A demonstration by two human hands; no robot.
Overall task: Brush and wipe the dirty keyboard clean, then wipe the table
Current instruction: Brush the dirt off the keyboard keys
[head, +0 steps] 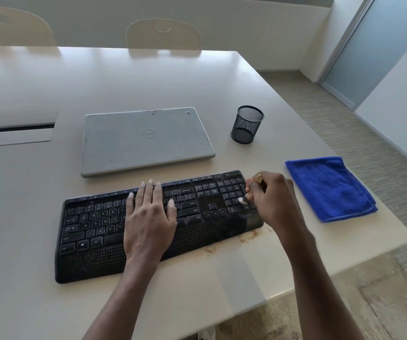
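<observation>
A black keyboard [94, 231] with a dusty wrist rest lies across the near part of the white table [26, 89]. My left hand [148, 217] rests flat on its middle keys, fingers spread. At the keyboard's right end, my right hand [271, 200] grips a small wooden-handled brush [243, 200], whose pale bristles touch the number pad. Brown dirt specks [249, 238] lie on the table just in front of the keyboard's right corner. A folded blue cloth [330, 187] lies to the right, close to the table edge.
A closed grey laptop [146, 141] sits behind the keyboard. A black mesh pen cup [246, 125] stands to its right. A cable slot [16, 128] is set in the table at left. Two pale chairs [163, 34] stand at the far side.
</observation>
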